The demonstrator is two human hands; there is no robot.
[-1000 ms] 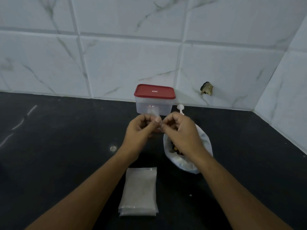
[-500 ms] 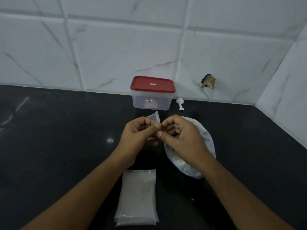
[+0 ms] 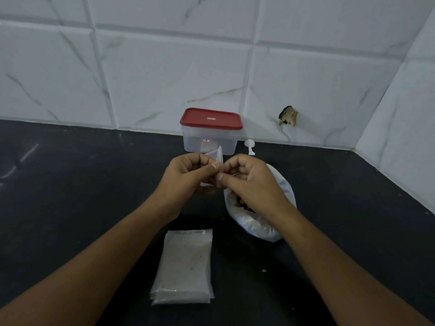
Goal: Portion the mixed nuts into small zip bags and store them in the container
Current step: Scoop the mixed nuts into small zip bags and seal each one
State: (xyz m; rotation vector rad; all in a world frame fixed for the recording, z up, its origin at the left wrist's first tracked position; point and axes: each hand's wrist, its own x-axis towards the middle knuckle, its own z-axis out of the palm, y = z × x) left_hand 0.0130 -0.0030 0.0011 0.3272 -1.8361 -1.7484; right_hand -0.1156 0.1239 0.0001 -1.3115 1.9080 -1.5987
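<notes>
A small clear zip bag (image 3: 217, 156) is held above the black counter, pinched from both sides by my left hand (image 3: 188, 175) and my right hand (image 3: 249, 182); its top corner sticks up between the thumbs. Under my right hand lies an open white bag of mixed nuts (image 3: 259, 222), partly hidden by the wrist. A stack of empty zip bags (image 3: 186, 267) lies flat near me. At the wall stands a clear container (image 3: 209, 141) with its red lid (image 3: 210, 118) on.
A small white scoop (image 3: 250, 147) lies right of the container by the wall. The black counter (image 3: 82, 196) meets white tiled walls behind and on the right. A broken hole (image 3: 287, 116) marks the back wall.
The view has shifted slightly. Both hands stay together on the small zip bag, whose top corner now shows more between the fingers.
</notes>
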